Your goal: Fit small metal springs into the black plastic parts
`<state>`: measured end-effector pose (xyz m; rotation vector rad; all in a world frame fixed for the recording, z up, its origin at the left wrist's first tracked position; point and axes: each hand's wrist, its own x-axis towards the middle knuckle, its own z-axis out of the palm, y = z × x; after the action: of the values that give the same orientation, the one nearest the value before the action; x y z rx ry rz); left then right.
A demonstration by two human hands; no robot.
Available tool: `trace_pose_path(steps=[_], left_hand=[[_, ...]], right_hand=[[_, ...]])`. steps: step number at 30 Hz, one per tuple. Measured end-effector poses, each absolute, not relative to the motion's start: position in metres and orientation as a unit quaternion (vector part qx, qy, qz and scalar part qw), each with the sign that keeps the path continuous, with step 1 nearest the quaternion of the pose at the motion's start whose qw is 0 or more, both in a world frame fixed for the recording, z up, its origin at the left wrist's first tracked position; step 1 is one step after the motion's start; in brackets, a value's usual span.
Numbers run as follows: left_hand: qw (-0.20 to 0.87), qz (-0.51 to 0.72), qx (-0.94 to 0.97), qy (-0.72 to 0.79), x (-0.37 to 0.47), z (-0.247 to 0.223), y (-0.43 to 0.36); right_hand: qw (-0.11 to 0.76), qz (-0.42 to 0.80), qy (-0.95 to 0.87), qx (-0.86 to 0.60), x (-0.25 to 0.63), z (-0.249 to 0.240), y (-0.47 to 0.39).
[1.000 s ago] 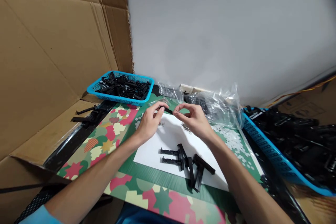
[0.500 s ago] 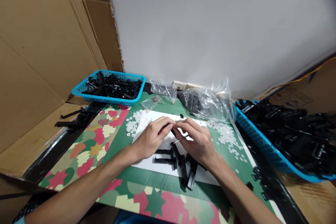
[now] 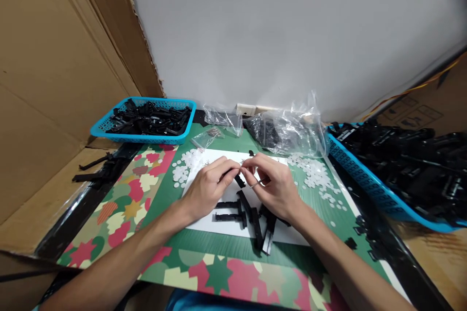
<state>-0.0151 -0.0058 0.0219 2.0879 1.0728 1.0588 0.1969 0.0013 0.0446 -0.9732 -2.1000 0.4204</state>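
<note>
My left hand (image 3: 209,185) and my right hand (image 3: 273,185) meet at the fingertips over a white sheet (image 3: 215,227). Both are closed in a pinch; whatever lies between the fingertips is too small to make out. A thin metal tool (image 3: 257,183) is held in the curled fingers of my right hand. Just below the fingertips a short black piece (image 3: 240,181) shows. Nearer to me, several long black plastic parts (image 3: 230,217) lie on the sheet, some partly under my right hand.
A blue basket of black parts (image 3: 143,140) stands at the back left, another blue basket (image 3: 379,188) at the right. White discs (image 3: 314,173) lie on both sides of the sheet. Clear plastic bags (image 3: 292,133) rest by the wall. Small black pieces (image 3: 372,245) sit near the right edge.
The view has shifted slightly. My fingertips remain together, and the metal tool sits at a flatter angle in my right hand. The short black piece below the fingertips shows more clearly.
</note>
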Motion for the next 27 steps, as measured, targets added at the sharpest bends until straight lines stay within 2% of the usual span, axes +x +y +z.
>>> trace_pose_path(steps=[5, 9, 17, 22, 27], left_hand=[[0.209, 0.355, 0.802, 0.432, -0.018, 0.016, -0.004], [0.172, 0.349, 0.808, 0.442, -0.018, 0.013, -0.003], [0.189, 0.304, 0.825, 0.437, -0.02, 0.012, -0.005], [0.179, 0.274, 0.856, 0.399, -0.021, 0.013, -0.007], [0.176, 0.271, 0.861, 0.393, -0.022, 0.013, -0.006]], right_hand=[[0.349, 0.165, -0.841, -0.379, 0.194, 0.043, 0.003], [0.361, 0.229, -0.799, -0.423, 0.205, 0.048, 0.01], [0.293, 0.332, -0.758, -0.478, 0.238, 0.03, 0.023], [0.292, 0.349, -0.753, -0.475, 0.236, 0.017, 0.02], [0.307, 0.289, -0.781, -0.461, 0.231, 0.015, 0.018]])
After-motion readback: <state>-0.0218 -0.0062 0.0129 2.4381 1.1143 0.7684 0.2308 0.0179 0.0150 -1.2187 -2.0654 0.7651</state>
